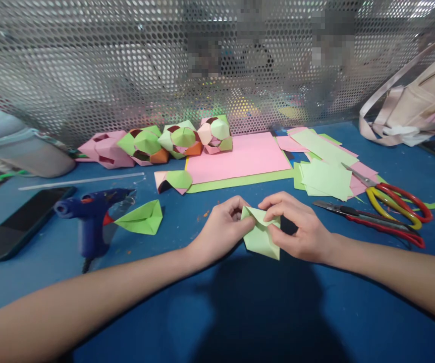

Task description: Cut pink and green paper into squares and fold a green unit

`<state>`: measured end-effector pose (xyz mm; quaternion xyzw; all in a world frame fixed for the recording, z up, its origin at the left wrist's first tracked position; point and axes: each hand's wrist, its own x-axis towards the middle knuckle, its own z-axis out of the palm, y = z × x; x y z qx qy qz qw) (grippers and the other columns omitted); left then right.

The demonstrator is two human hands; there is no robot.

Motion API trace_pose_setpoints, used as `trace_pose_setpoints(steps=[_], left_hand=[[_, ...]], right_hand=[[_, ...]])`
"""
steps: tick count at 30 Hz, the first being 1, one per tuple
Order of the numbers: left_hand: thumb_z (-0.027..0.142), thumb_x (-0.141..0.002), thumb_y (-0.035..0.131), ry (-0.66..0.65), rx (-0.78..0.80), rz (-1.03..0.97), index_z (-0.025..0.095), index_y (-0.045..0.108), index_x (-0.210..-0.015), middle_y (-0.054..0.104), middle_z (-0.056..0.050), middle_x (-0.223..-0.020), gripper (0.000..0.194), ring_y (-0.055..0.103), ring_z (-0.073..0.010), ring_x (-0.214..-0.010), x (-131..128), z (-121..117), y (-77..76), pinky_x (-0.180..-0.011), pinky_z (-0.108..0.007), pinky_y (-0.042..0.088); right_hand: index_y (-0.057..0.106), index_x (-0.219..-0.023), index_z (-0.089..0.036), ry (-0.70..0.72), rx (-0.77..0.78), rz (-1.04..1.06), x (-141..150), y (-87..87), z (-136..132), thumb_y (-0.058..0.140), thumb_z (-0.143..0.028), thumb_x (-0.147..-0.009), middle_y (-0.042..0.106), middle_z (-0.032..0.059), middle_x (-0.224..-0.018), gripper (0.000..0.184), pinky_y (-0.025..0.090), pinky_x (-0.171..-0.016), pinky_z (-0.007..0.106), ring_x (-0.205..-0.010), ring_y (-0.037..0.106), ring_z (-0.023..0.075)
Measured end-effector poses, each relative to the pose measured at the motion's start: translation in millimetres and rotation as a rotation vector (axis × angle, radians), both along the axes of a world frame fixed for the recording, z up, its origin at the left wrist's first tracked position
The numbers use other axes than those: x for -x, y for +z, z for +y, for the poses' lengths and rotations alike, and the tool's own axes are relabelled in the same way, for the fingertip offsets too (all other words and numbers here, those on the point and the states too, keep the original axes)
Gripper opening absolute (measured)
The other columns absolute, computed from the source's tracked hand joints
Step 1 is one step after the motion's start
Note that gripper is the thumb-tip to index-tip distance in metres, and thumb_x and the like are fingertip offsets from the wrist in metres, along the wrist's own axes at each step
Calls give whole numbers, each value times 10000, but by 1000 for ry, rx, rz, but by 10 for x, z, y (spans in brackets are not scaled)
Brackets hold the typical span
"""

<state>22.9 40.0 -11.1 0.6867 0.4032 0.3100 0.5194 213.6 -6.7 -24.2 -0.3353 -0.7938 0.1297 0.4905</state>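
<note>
Between my two hands is a small pale green sheet of paper [262,242], partly folded, its top flap turned over. My left hand [225,224] pinches its left side, thumb on the front. My right hand [298,224] grips the upper right edge between thumb and fingers. To the left lies a folded bright green paper piece [144,219], close to the nozzle side of a blue hot glue gun [92,217]. A smaller green and pink folded piece [177,180] sits by the pink sheets [236,156].
Several folded paper shapes [145,143] line the perforated metal panel [126,65]. Cut paper [327,179], scissors [399,201] and a red-handled cutter [372,222] lie to the right. A phone [20,222], glue stick [81,181], tumbler [24,143] and pale bag [425,96] stand around.
</note>
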Motion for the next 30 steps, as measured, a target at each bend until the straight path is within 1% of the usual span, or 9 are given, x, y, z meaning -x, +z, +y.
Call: trace_pose_setpoints(steps=[3,8,12,16,20,23,25,27,30], left_hand=[[219,-751,640,-8,-14,-4,171,574,-761,578,32,-704,82,511,-101,-631,-4,5,-8,-567,-218,417],[184,-758,605,-40,-75,-10,172,581,-764,580,24,-711,28,518,-106,-654,-1,4,-32,-579,-221,422],[193,-777,608,-37,-141,10,177,571,-745,583,19,-722,51,509,-105,-654,-2,1,-28,-581,-222,422],[248,-808,639,-30,-129,21,175,559,-737,581,16,-721,129,512,-106,-651,-4,4,-12,-583,-227,432],[272,-816,639,-32,-160,26,183,554,-736,577,12,-721,148,511,-113,-654,3,11,-21,-570,-229,417],[295,-822,632,-43,-177,40,188,534,-724,574,6,-731,175,512,-122,-669,9,13,-34,-582,-242,407],[301,-824,628,-42,-184,48,190,519,-714,570,5,-733,190,509,-124,-672,9,13,-38,-594,-250,402],[297,-822,626,-42,-183,48,190,517,-713,566,4,-736,188,502,-123,-671,8,12,-35,-593,-249,396],[279,-820,623,-41,-174,39,189,532,-721,575,3,-738,162,504,-122,-672,6,10,-28,-582,-237,400]], right_hand=[[622,-938,-176,28,33,18,-2,33,-12,548,-133,-932,659,113,-1015,85,537,-818,357,-961,634,184],[626,-1041,-218,-8,105,45,-26,38,-33,485,-202,-1005,701,52,-968,146,532,-799,327,-909,646,155],[640,-1032,-228,-74,300,110,-35,47,-15,471,-260,-1016,704,33,-974,173,528,-782,287,-898,652,141],[649,-1008,-219,-22,467,130,-32,88,14,603,-330,-945,677,25,-952,135,514,-731,281,-859,628,153],[675,-948,-214,63,588,219,-68,77,44,453,-437,-1015,677,42,-951,322,508,-786,311,-886,617,164],[678,-796,-204,82,733,372,-96,4,107,365,-515,-1030,676,42,-818,499,513,-764,314,-810,626,163],[679,-775,-198,115,804,479,-101,-39,151,354,-552,-1021,669,42,-756,539,519,-728,315,-755,630,163],[679,-780,-192,94,801,499,-94,-51,172,415,-550,-1002,670,37,-748,497,515,-703,305,-727,623,154],[696,-824,-197,18,716,326,-74,-12,153,585,-448,-942,694,18,-803,299,503,-703,284,-741,617,139]])
